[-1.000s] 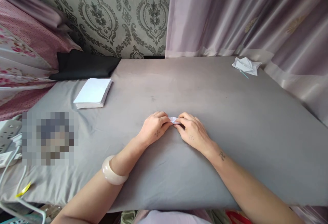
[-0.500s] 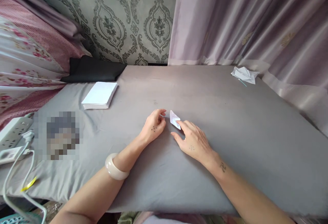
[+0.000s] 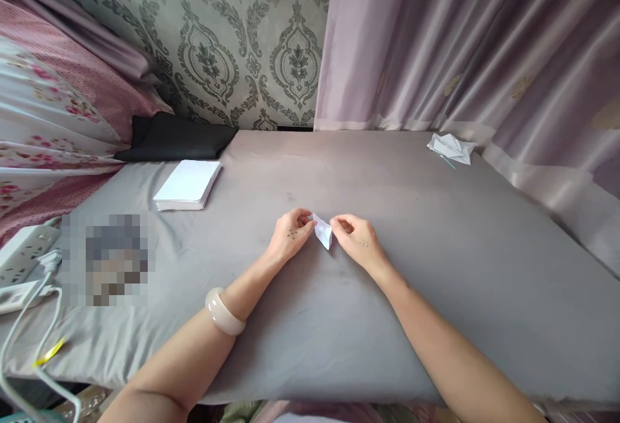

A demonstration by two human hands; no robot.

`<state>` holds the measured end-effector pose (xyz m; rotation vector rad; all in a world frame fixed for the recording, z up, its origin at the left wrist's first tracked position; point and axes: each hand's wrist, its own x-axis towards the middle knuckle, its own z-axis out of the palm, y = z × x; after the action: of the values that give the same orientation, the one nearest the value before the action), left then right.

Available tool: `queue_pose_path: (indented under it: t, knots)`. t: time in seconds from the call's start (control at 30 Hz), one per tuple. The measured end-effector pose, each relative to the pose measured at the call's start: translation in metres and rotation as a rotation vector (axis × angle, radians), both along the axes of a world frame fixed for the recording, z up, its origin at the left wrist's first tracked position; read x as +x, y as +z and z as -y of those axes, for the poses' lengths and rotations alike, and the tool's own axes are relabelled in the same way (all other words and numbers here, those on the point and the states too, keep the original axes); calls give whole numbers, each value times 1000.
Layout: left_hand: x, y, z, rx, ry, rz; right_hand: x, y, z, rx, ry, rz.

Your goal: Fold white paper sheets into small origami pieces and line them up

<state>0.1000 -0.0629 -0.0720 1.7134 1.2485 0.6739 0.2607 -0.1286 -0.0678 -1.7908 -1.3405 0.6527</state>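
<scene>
A small piece of folded white paper [image 3: 323, 232] is held up just above the grey cloth-covered table [image 3: 310, 332]. My left hand [image 3: 291, 234], with a pale bangle [image 3: 224, 312] on its forearm, pinches the paper's left corner between thumb and forefinger. From the other side, my right hand [image 3: 357, 241] has its thumb and forefinger pressed together at the right edge of the paper. The remaining fingers of both hands are curled in, and their tips are partly hidden.
At the left lies a stack of white paper [image 3: 188, 185], with a black folded item [image 3: 179, 137] behind it. A white power strip [image 3: 24, 255] with cables sits at the left edge. Crumpled or folded white papers [image 3: 451, 148] and a thin bluish stick [image 3: 448, 162] lie far right.
My right hand has gone from spread fingers to a pinch at the paper's right edge. The left fingers have closed on its left corner. The view has tilted slightly upward.
</scene>
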Motion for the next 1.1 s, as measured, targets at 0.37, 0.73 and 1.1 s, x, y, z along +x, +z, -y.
queue_pose_path:
  t: [0.37, 0.73, 1.1]
  knots:
    - [17, 8, 8, 90, -48, -5, -10, 0, 0, 23, 49, 21]
    - [19, 11, 15, 218, -92, -74, -11, -2, 3, 72, 27, 100]
    - [16, 9, 13, 8, -92, 71, -8, -3, 2, 55, 75, 45]
